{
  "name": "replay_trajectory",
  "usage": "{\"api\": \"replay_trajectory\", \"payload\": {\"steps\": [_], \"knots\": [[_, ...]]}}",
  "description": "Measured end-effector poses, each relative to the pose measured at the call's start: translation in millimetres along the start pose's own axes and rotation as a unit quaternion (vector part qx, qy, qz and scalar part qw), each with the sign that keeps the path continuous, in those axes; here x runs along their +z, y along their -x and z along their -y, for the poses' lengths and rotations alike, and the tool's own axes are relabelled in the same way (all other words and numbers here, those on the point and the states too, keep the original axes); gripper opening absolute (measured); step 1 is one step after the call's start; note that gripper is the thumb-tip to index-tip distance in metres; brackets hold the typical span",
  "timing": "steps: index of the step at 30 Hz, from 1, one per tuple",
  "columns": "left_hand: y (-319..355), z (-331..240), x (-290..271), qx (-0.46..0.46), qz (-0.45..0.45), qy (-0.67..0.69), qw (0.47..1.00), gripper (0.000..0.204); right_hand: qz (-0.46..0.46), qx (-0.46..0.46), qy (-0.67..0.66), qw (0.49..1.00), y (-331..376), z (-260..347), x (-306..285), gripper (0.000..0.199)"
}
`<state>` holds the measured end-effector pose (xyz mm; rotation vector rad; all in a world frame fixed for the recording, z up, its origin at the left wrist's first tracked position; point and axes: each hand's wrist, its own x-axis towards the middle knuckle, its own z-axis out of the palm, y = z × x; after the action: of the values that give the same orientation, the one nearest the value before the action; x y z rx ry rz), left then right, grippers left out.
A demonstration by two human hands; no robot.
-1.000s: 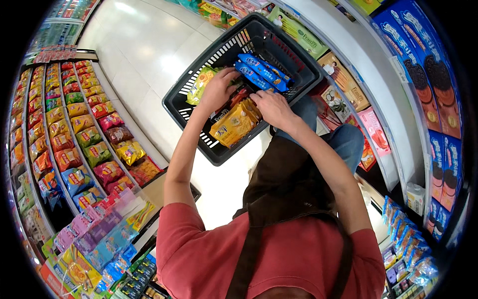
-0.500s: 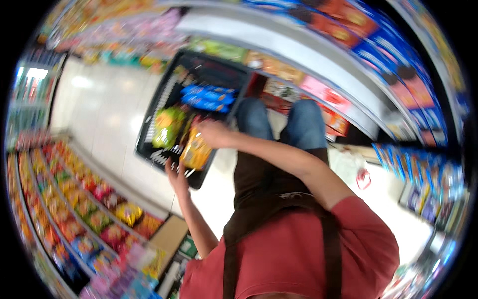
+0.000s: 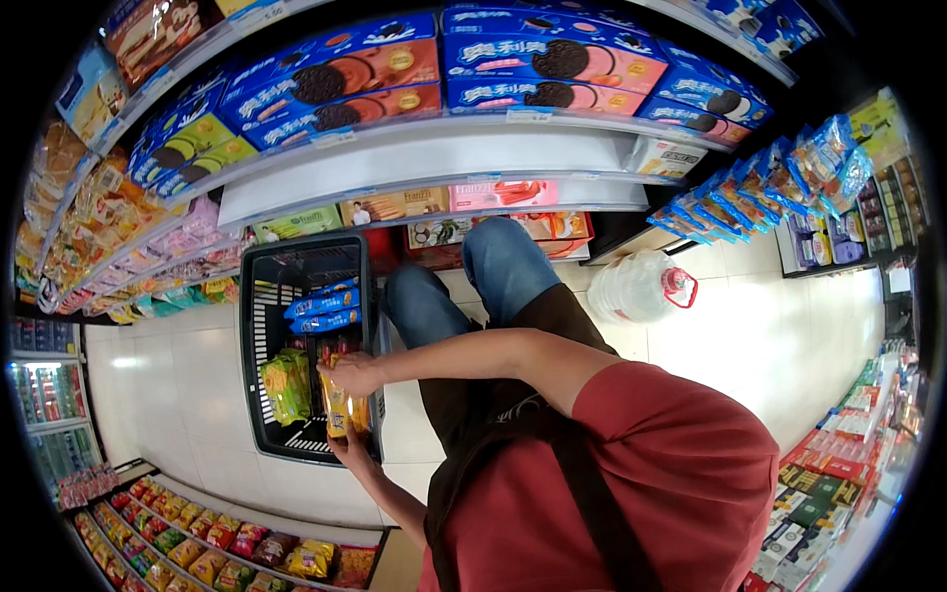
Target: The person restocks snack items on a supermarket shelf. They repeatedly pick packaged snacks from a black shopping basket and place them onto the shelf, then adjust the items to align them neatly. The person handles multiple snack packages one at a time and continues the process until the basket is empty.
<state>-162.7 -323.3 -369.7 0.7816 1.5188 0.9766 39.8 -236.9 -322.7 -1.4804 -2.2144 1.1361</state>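
A dark grey plastic basket [image 3: 253,347] stands on the floor to the left of my bent knees. Inside its near right corner is a yellow snack packet [image 3: 340,409]. My right hand [image 3: 353,375] is closed on its far end, and my left hand [image 3: 352,452] grips its near end beside the basket rim. Something red shows just beyond my right fingers, too covered to name. Green snack packets [image 3: 286,388] lie along the basket's left side. Farther up in it are blue packets [image 3: 324,308], stacked together.
Ahead rises a shelf with blue cookie boxes [image 3: 345,84], above a bare white shelf board [image 3: 434,160]. A large clear water bottle with red handle [image 3: 631,288] stands right of my knees. Blue bags [image 3: 760,187] hang at the right. Behind left is a snack rack [image 3: 217,543].
My view has swung, so the shelf ahead shows more fully and the basket sits farther left and lower. Both hands stay at the yellow packet inside the basket.
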Motion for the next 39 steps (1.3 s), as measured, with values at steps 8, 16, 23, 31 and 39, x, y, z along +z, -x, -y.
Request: {"api": "replay_trajectory", "payload": {"steps": [8, 16, 23, 31, 39], "knots": [[1, -8, -5, 0.123, -0.040, -0.044, 0.991, 0.056, -0.058, 0.005, -0.051, 0.997, 22, 25, -17, 0.087], [42, -91, 70, 0.211, 0.001, -0.012, 0.977, 0.056, -0.270, 0.011, -0.199, 0.942, 106, 33, -81, 0.069], [75, -143, 205, 0.263, 0.190, -0.010, 0.946, 0.055, -0.513, 0.026, -0.075, 0.854, 212, -18, -136, 0.061], [114, -172, 354, 0.322, 0.348, -0.005, 0.881, 0.052, -0.627, 0.118, -0.078, 0.766, 312, -57, -192, 0.062], [114, -166, 463, 0.315, 0.425, 0.010, 0.848, 0.036, -0.687, 0.120, -0.120, 0.707, 354, -113, -220, 0.063]]}}
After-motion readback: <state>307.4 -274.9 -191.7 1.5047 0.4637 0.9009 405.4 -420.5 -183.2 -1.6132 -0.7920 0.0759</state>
